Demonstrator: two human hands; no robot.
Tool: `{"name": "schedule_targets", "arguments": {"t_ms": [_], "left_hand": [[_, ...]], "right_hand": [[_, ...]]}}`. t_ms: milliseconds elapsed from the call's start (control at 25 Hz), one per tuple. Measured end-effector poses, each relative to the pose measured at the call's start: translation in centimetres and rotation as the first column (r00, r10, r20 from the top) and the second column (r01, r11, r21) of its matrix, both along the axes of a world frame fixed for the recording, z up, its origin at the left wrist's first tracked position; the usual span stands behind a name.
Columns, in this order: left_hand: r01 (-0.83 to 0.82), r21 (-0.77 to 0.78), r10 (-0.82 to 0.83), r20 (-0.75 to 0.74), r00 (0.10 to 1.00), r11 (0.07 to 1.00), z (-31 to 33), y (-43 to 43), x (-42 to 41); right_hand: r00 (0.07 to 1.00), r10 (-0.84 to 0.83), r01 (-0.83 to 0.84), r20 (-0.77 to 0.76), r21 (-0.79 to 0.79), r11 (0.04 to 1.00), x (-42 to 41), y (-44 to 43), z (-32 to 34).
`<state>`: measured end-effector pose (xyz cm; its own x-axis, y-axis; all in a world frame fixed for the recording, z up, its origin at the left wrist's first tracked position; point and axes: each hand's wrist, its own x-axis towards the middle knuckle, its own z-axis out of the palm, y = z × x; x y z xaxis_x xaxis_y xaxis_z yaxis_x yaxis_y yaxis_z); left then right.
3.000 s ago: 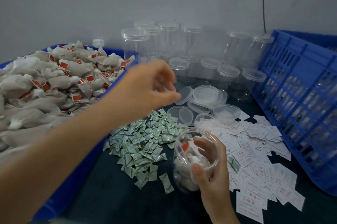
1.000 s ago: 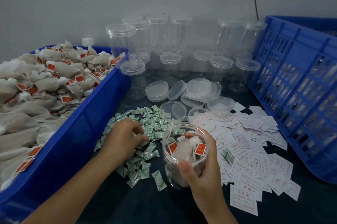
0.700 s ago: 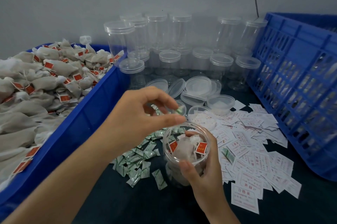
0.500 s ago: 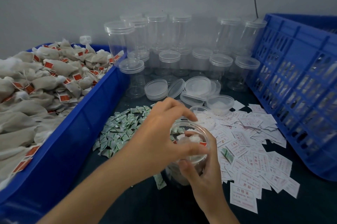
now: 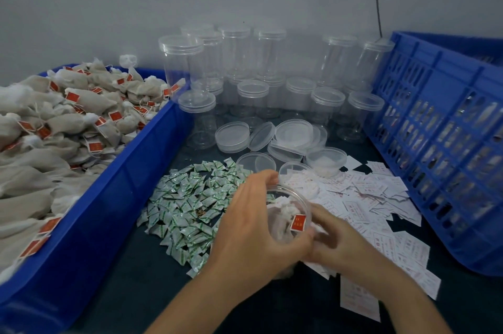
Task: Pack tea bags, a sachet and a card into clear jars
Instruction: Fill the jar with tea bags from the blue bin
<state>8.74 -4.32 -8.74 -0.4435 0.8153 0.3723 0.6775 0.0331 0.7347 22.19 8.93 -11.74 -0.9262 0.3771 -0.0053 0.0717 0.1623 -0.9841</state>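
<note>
Left hand [image 5: 253, 227] is curling round the light, slick jar [image 5: 300, 199], gripping its stiff wall. Right hand [image 5: 337, 238] is blurring beside it, grip unclear.

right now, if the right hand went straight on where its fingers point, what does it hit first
Likely the open jar gripped by the left hand; the right hand, fingertips blurred, sits close beside it.

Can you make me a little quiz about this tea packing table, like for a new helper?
1. True or false: the open clear plastic jar being held has a red-tagged tea bag inside.
2. Which pile lies nearest the blue plastic tub of tea bags? A white paper cards, B small green-and-white sachets, C loose clear lids.
3. Fill in: the ___ hand wraps round the jar.
Key: 1 true; 2 B; 3 left hand.
</note>
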Motion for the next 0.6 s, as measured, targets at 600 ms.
{"name": "schedule_targets", "arguments": {"t_ms": [600], "left_hand": [[0.006,0.017,-0.005,-0.039,0.999,1.0,-0.1,-0.1,0.0]], "right_hand": [[0.686,-0.679,0.473,0.263,0.547,0.69,-3.1,5.0,-0.4]]}}
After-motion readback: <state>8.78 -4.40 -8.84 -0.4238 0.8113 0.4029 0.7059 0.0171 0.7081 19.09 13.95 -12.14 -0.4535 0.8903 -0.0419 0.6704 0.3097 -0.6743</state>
